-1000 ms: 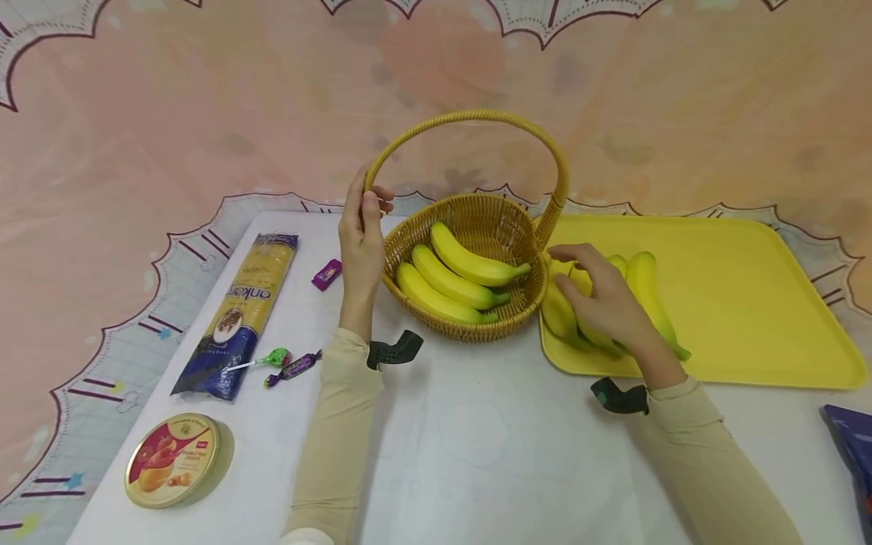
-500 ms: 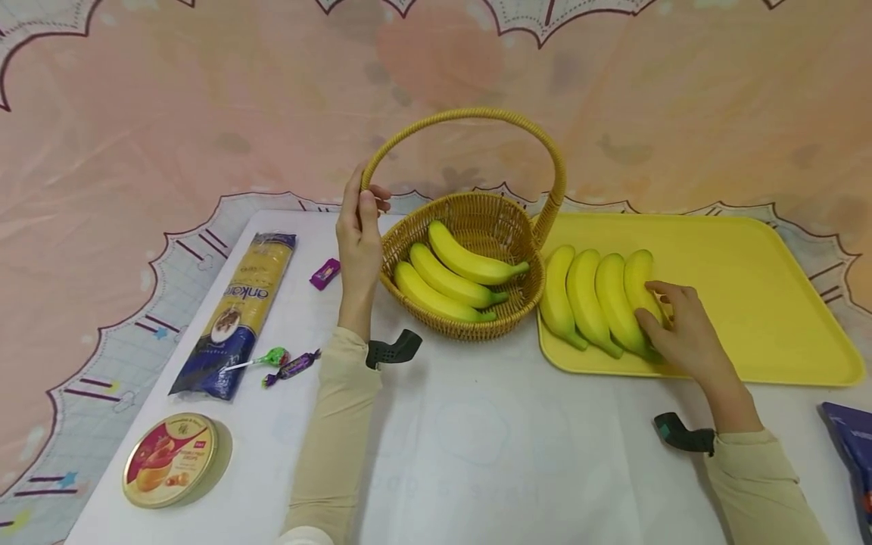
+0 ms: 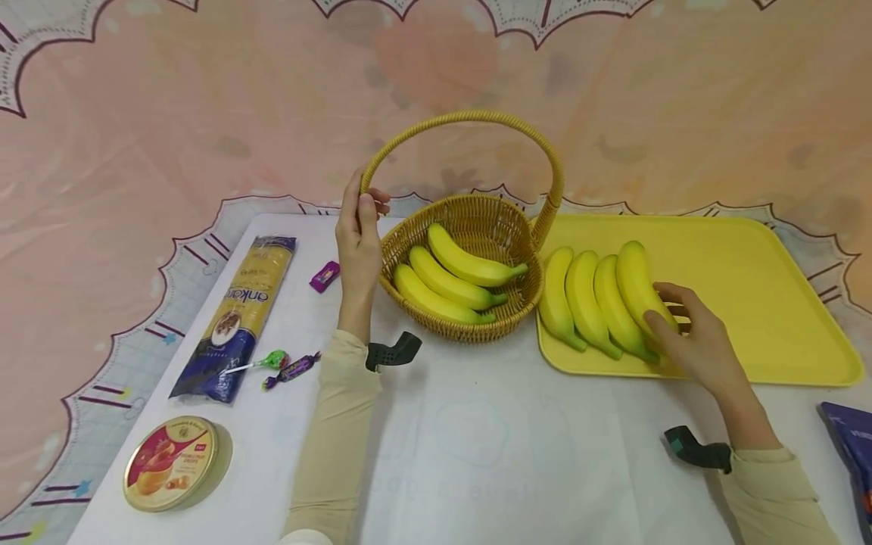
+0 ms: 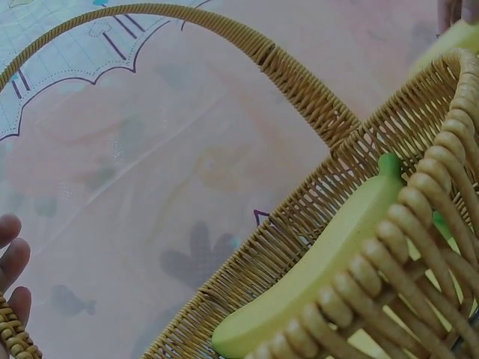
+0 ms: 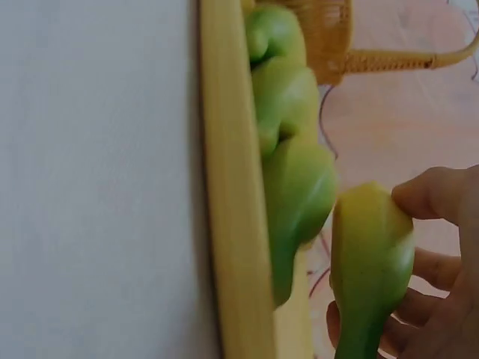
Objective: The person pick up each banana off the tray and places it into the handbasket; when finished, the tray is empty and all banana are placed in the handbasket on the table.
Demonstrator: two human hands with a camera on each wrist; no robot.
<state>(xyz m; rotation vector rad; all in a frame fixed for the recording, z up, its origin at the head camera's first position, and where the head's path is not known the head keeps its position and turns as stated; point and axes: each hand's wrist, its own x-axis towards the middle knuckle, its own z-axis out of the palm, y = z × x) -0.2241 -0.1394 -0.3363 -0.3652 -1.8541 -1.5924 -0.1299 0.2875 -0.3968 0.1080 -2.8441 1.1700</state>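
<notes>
My left hand (image 3: 361, 242) holds the left side of the wicker basket's handle (image 3: 470, 116). Three yellow bananas lie side by side in the basket (image 3: 500, 212); the left wrist view shows one banana (image 4: 322, 269) behind the rim. At the right, my right hand (image 3: 705, 341) grips a banana (image 3: 636, 280) between thumb and fingers. That banana (image 5: 370, 254) appears raised beside the others in the right wrist view, its green stem pointing down. Three more bananas (image 3: 587, 303) rest in a row on the yellow tray (image 3: 756, 288), next to the basket.
Left of the basket lie a pasta packet (image 3: 241, 310), a purple sweet (image 3: 325, 276), a lollipop (image 3: 272, 359) and a wrapped candy (image 3: 294, 369). A round tin (image 3: 170, 463) stands nearer the front left. A dark blue packet (image 3: 851, 454) sits at the right edge.
My right hand has moved right, from over the left bananas to the rightmost one, which it has gripped and slightly lifted. The left hand stays on the basket handle.
</notes>
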